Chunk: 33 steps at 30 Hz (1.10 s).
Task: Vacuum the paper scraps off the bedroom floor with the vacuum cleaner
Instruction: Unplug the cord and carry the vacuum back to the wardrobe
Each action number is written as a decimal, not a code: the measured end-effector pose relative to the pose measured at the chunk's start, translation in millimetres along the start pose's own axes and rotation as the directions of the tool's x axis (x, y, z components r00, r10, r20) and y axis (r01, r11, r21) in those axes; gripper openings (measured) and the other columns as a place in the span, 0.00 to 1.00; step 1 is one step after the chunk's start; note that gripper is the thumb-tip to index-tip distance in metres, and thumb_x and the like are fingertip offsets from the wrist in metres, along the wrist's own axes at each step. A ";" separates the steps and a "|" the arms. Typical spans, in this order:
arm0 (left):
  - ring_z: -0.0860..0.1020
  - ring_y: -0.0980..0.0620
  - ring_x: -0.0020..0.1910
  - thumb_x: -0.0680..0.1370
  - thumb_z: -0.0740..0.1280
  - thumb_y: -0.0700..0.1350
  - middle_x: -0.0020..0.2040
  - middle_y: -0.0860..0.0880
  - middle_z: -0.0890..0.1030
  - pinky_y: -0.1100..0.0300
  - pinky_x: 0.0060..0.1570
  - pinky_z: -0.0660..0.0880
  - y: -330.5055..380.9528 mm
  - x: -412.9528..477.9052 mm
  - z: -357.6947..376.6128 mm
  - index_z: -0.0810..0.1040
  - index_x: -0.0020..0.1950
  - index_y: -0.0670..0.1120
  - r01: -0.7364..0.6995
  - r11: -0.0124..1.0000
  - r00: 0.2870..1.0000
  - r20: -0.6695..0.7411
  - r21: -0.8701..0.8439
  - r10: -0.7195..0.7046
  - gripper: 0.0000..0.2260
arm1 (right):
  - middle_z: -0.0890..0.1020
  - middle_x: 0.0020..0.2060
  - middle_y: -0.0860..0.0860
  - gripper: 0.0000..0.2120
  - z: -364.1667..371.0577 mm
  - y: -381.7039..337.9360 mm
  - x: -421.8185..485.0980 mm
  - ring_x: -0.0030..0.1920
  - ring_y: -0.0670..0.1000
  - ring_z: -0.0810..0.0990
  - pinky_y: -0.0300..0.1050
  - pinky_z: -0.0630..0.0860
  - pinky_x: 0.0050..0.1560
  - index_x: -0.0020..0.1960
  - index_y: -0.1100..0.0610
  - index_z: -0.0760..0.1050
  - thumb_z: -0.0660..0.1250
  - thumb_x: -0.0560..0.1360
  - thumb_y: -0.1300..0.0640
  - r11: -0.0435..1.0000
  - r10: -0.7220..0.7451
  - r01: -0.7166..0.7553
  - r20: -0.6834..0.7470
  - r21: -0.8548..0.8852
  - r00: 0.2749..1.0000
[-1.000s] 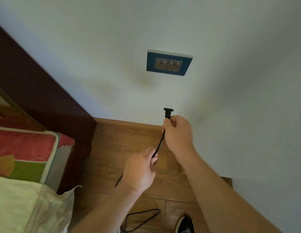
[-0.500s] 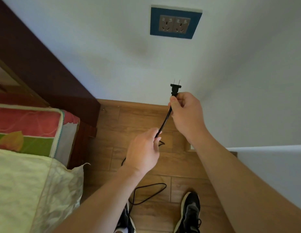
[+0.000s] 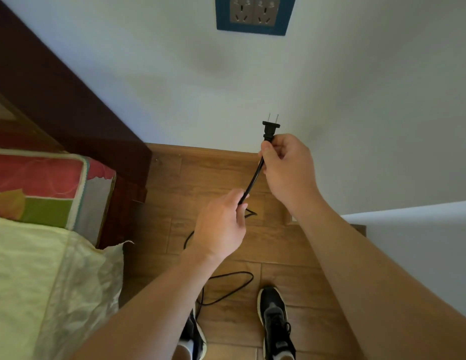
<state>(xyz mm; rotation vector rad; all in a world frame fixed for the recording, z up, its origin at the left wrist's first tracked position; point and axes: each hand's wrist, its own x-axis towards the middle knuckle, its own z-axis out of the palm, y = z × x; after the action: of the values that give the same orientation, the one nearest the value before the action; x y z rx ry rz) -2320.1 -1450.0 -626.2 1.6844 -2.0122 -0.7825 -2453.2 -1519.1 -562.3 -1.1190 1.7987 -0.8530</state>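
Your left hand pinches the cord; beyond it your right hand grips just under the plug, prongs bare. The wall socket lies well above, so nothing is vacuumed yet; the vacuum cleaner is out of view.

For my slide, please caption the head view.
Right hand holds black plug below the wall socket; left hand grips its cord.

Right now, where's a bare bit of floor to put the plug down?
Bare floor lies between the bed frame and the skirting board, ahead of the left hand. Another patch sits right of the right shoe. Crowded: left of that shoe, where the cord loops.
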 end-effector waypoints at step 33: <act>0.71 0.63 0.34 0.84 0.63 0.44 0.39 0.60 0.72 0.73 0.35 0.61 -55.0 -140.5 8.5 0.78 0.62 0.47 0.411 0.901 0.895 -0.130 -0.137 -0.427 0.09 | 0.83 0.46 0.47 0.07 99.1 27.8 -91.1 0.46 0.47 0.82 0.51 0.83 0.54 0.58 0.53 0.77 0.63 0.83 0.52 0.955 -0.144 0.235 0.407 -0.183 0.902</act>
<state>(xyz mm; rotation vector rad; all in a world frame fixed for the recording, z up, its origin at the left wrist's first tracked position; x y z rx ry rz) -2256.7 -1317.3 -661.2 2.0776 -1.4891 -0.8451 -2350.7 -1436.4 -601.3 -1.5174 1.4918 -0.4904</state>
